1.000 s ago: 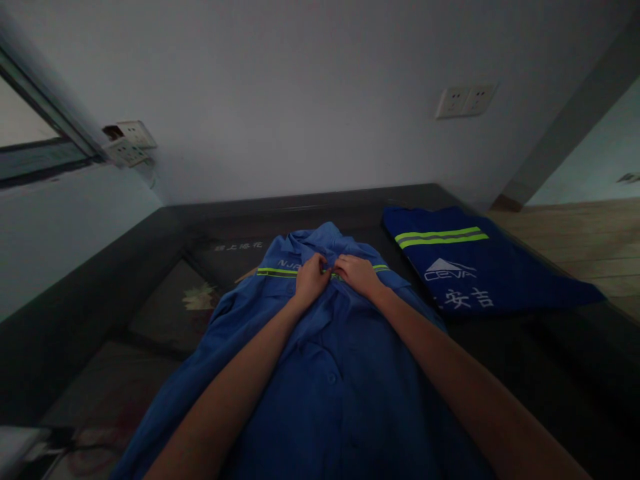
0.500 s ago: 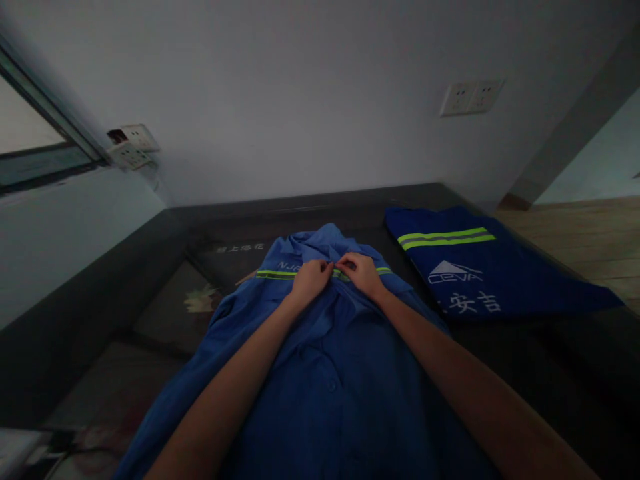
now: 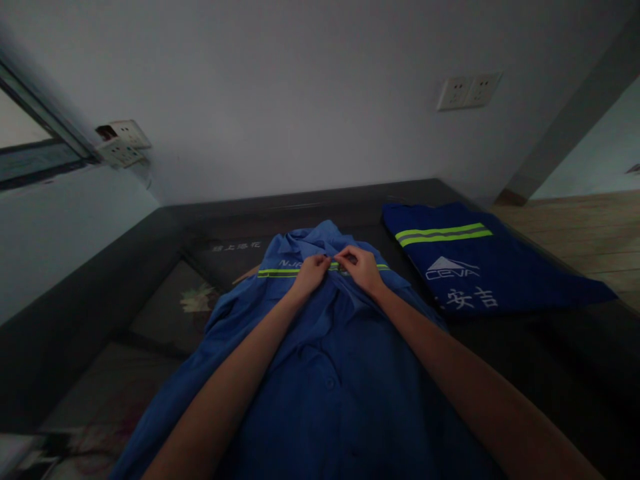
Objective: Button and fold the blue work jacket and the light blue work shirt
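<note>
A blue work shirt (image 3: 370,373) with a yellow-green reflective stripe lies front up before me, its collar at the far end. My left hand (image 3: 313,272) pinches the shirt's front opening at the stripe. Close beside it, my right hand (image 3: 361,268) has thumb and forefinger pressed together on the same front edge. The fingertips nearly meet, and whatever small part lies between them is hidden. Nearer to me, a button (image 3: 329,383) shows on the shirt front.
A darker blue folded garment (image 3: 450,267) with a reflective stripe and white lettering lies to the right. The dark table (image 3: 165,280) stands against a wall with sockets (image 3: 469,91) at right and more sockets (image 3: 123,141) at left. White items and cables sit at the lower left.
Both hands stay at the stripe. The right fingers have lifted slightly and shifted a little against the cloth. The whole view has moved a little.
</note>
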Tool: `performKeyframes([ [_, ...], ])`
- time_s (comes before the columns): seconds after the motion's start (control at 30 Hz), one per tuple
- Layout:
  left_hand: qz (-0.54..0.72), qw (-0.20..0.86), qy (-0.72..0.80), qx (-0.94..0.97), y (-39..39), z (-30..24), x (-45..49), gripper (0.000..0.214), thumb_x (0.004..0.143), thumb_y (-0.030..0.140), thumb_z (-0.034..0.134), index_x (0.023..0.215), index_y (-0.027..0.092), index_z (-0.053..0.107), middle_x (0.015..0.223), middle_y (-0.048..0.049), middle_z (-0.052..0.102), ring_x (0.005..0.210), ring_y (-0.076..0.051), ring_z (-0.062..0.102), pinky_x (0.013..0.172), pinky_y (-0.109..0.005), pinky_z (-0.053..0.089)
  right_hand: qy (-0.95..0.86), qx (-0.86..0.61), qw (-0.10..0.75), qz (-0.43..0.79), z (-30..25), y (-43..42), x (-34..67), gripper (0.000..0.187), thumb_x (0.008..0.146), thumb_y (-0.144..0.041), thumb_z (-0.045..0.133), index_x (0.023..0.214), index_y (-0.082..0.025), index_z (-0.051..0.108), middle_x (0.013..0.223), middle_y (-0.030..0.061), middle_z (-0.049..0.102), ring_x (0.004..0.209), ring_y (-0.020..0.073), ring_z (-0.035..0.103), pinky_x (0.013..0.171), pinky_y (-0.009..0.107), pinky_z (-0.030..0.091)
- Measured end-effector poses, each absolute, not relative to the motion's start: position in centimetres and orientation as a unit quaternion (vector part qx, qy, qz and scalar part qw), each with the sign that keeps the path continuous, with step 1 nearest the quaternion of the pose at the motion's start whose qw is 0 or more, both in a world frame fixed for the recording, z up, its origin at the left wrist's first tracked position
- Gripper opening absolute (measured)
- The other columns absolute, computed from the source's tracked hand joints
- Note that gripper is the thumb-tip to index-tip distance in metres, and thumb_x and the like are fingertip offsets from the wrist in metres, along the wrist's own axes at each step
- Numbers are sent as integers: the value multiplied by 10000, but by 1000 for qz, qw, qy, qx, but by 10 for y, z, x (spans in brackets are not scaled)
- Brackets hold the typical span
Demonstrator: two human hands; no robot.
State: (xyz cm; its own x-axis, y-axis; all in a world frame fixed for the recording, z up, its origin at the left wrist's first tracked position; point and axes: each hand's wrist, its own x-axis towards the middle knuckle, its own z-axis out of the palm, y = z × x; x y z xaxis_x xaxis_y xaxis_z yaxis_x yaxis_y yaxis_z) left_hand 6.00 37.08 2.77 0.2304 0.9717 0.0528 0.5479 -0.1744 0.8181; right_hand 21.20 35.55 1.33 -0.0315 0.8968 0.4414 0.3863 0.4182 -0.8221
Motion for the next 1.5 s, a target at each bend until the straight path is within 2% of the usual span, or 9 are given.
performKeyframes([
  [0.27, 339, 270, 539, 723, 361, 23, 65, 208, 863, 182, 476, 659, 175, 513, 598, 23, 505, 608, -134, 487, 581, -236, 310, -648, -466, 517, 309, 12, 358, 214, 329, 750, -501, 635, 708, -176, 608, 684, 36, 653, 596, 161, 609, 562, 272, 491],
  [0.53, 287, 211, 527, 771, 361, 22, 62, 176, 889, 246, 479, 750, 178, 562, 641, 4, 564, 610, -143, 522, 565, -236, 316, -592, -486, 536, 354, 6, 363, 213, 399, 669, -562, 680, 643, -180, 569, 563, 6, 598, 495, 144, 568, 490, 259, 462],
  [0.77, 210, 110, 553, 799, 353, 24, 62, 191, 912, 320, 460, 875, 196, 600, 713, -40, 627, 640, -179, 577, 557, -254, 305, -555, -506, 535, 386, 0, 367, 213, 422, 625, -592, 689, 629, -186, 575, 494, -10, 563, 430, 132, 522, 432, 254, 434],
  [0.9, 254, 155, 548, 781, 355, 21, 63, 145, 874, 308, 517, 848, 191, 598, 692, -18, 612, 623, -155, 553, 557, -238, 312, -553, -505, 538, 387, 0, 367, 213, 426, 630, -592, 687, 627, -182, 573, 494, -9, 562, 433, 129, 520, 432, 250, 437],
  [1.1, 314, 267, 541, 733, 361, 19, 65, 141, 798, 258, 591, 702, 168, 539, 586, 41, 498, 577, -116, 485, 547, -221, 310, -557, -497, 540, 389, 3, 366, 212, 411, 628, -573, 698, 631, -179, 585, 513, -2, 580, 449, 133, 535, 443, 251, 445],
  [1.27, 307, 261, 533, 744, 360, 20, 65, 150, 779, 215, 586, 677, 181, 481, 598, 50, 475, 584, -111, 463, 563, -221, 313, -563, -493, 534, 393, 2, 367, 213, 388, 623, -550, 713, 628, -181, 593, 497, -12, 570, 441, 124, 518, 434, 241, 425],
  [1.5, 304, 224, 529, 760, 359, 15, 63, 133, 775, 202, 579, 688, 192, 479, 602, 48, 473, 572, -118, 454, 556, -235, 292, -565, -494, 520, 407, -1, 371, 215, 394, 608, -551, 711, 610, -177, 586, 474, -22, 538, 420, 110, 485, 422, 235, 387],
])
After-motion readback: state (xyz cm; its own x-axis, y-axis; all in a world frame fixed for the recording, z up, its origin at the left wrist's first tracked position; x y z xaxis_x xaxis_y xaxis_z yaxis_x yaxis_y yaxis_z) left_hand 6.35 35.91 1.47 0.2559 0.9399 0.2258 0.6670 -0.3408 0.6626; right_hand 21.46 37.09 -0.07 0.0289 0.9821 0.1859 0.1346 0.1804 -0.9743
